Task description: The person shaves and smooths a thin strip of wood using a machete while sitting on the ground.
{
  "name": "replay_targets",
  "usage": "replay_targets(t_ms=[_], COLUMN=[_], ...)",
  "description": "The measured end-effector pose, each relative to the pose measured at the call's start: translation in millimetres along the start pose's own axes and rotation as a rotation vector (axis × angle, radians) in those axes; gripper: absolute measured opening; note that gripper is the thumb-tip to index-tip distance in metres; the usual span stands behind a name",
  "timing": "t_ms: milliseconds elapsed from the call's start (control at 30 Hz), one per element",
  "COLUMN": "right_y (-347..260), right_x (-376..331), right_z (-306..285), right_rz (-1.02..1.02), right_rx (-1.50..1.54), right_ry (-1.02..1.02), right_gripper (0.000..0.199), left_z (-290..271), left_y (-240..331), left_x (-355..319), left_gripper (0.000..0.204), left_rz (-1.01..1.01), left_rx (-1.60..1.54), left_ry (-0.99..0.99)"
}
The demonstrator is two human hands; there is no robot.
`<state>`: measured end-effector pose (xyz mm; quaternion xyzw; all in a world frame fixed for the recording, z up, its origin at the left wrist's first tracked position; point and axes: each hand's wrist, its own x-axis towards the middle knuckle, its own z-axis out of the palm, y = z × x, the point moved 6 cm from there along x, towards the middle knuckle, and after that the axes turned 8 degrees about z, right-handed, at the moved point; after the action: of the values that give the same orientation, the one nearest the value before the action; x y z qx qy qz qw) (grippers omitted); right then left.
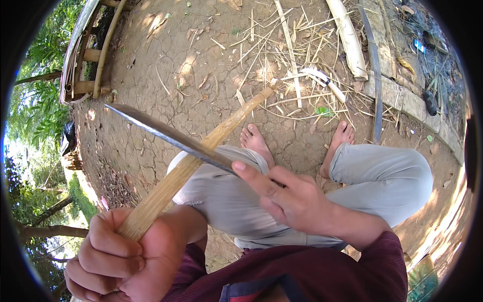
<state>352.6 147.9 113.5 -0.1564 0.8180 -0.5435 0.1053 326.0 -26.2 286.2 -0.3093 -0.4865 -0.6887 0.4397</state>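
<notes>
The left hand (113, 256) is wrapped in a tight fist around the near end of a long, pale bamboo strip (201, 151) that slants up over the knees. The right hand (287, 196) grips what seems to be a knife handle, forefinger stretched along the grey steel blade (171, 136), which crosses the strip. Cracked dry earth (166, 65) lies below, strewn with thin bamboo slivers (282, 60).
</notes>
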Motion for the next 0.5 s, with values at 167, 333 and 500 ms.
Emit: replay_targets(t_ms=[167, 333, 500], right_y=[9.2, -0.1, -16.8], right_x=[4.5, 1.0, 2.7], right_z=[5.0, 0.1, -6.4], right_rz=[0.068, -0.053, -0.088], right_rx=[-0.043, -0.080, -0.168], right_ry=[-0.003, -0.008, 0.046], right_gripper=[0.074, 0.072, 0.072], left_z=[1.6, 6.1, 5.6], left_y=[-6.6, -4.1, -6.7], left_x=[1.6, -5.4, -1.0], left_gripper=[0.043, 0.046, 0.044], left_rz=[-0.033, 0.037, 0.031], left_rx=[-0.067, 0.019, -0.014], left_ry=[-0.013, 0.017, 0.010])
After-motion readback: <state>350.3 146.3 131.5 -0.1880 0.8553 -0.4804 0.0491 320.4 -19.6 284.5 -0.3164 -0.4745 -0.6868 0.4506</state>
